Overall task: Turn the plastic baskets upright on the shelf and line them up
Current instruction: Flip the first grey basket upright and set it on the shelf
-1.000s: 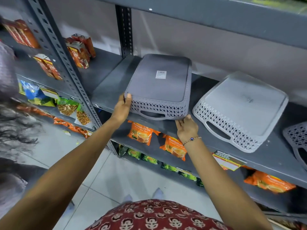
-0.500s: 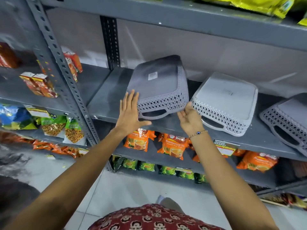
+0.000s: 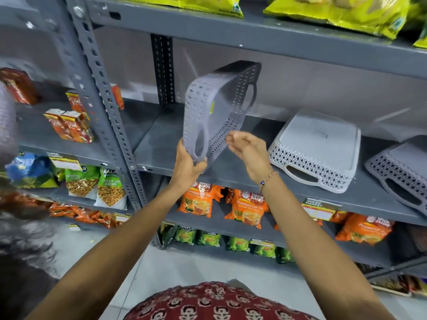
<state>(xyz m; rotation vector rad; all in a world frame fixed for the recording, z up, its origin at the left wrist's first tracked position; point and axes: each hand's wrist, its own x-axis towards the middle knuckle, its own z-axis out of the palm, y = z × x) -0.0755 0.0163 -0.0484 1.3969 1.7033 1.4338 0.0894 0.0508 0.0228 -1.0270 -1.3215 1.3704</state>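
Note:
A dark grey plastic basket point(image 3: 215, 109) with perforated walls is lifted off the grey shelf point(image 3: 231, 174) and tilted on its side, open face toward the right. My left hand point(image 3: 188, 165) grips its near end by the handle cut-out. My right hand point(image 3: 248, 150) touches the basket's right rim with loosely curled fingers. A light grey basket point(image 3: 316, 148) lies upside down on the shelf to the right. Another dark grey basket point(image 3: 402, 169) lies overturned at the far right, partly cut off by the frame edge.
A perforated steel upright point(image 3: 108, 112) stands left of the basket bay. The shelf above point(image 3: 254, 31) carries yellow-green bags. Orange tea packets point(image 3: 245, 206) hang below the basket shelf, green packs lower down. Red cartons point(image 3: 74, 123) sit on the left shelf.
The dark grey basket lay upside down on the shelf; it now is raised and turned onto its side. My left hand went from flat on its base to gripping its handle end.

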